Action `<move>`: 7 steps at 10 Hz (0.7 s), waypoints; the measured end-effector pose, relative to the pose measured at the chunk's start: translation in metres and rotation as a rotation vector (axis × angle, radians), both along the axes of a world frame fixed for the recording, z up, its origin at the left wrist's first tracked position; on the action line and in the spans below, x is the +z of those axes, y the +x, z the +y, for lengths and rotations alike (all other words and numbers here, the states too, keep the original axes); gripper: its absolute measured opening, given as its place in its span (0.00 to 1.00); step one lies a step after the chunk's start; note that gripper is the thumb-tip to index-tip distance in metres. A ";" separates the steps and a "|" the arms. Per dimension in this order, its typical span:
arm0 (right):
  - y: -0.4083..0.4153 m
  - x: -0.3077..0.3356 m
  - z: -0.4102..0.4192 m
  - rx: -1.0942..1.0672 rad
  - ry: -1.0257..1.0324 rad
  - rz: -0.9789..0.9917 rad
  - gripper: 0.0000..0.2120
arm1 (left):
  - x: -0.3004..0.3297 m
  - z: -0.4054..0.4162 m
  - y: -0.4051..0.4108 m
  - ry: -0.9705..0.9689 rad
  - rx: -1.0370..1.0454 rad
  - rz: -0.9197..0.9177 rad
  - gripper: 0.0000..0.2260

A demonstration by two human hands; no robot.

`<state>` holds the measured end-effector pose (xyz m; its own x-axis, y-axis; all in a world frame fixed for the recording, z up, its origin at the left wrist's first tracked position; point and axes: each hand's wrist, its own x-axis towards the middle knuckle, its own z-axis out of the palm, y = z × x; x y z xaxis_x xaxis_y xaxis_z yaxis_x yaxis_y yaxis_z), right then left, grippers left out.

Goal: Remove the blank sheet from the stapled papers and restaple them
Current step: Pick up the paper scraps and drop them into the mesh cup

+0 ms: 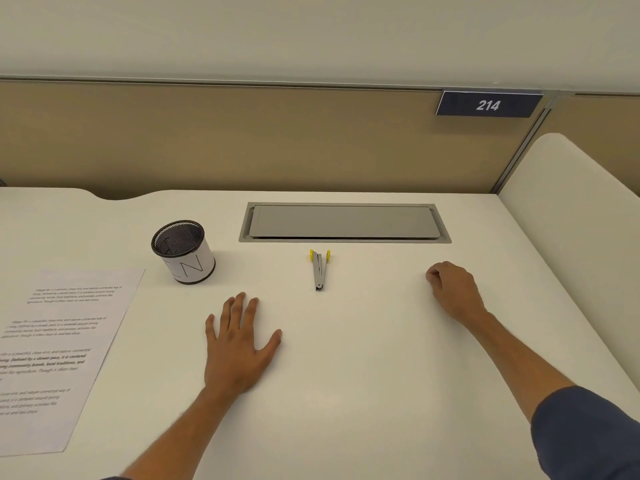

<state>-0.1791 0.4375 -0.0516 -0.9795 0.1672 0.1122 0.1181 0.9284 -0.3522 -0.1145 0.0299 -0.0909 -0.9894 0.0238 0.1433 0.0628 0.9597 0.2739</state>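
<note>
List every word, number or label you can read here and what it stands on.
"214": white digits on the dark blue sign on the beige partition.
"LN", as far as it reads: hand-drawn strokes on the white paper label round the black mesh cup.
Printed white paper sheet: paragraphs of text, too small and blurred to read.

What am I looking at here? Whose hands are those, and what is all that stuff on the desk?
There is one picture, taken by a camera worn on a person's head, looking down at a white desk. The left hand lies flat on the desk. The right hand rests with its fingers curled; it seems to hold nothing. Between them lies a small metal staple remover with yellow tips. On the left lie printed papers, and beside them stands a mesh cup. At the back is a grey lid set into the desk.
</note>
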 end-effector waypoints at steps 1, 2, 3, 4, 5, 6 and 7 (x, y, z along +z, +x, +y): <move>-0.004 0.003 0.000 -0.005 -0.116 0.001 0.07 | 0.000 0.000 0.000 -0.002 0.000 -0.001 0.36; -0.008 0.006 0.003 0.037 -0.087 0.009 0.06 | -0.001 0.000 0.001 -0.005 0.000 0.004 0.36; -0.011 0.005 0.004 0.080 -0.020 0.005 0.07 | -0.001 0.000 0.000 -0.004 0.000 -0.001 0.36; -0.010 0.004 0.005 0.160 0.086 0.027 0.09 | -0.001 0.000 0.000 -0.014 0.001 -0.009 0.36; -0.003 0.002 0.008 0.225 0.137 0.054 0.09 | -0.001 0.000 0.000 -0.011 0.003 -0.008 0.36; 0.009 0.001 0.017 0.253 0.172 0.047 0.09 | 0.000 0.000 0.001 -0.005 0.001 -0.004 0.36; 0.013 0.006 0.023 0.219 0.116 0.013 0.09 | -0.001 -0.001 0.000 0.000 0.000 -0.002 0.36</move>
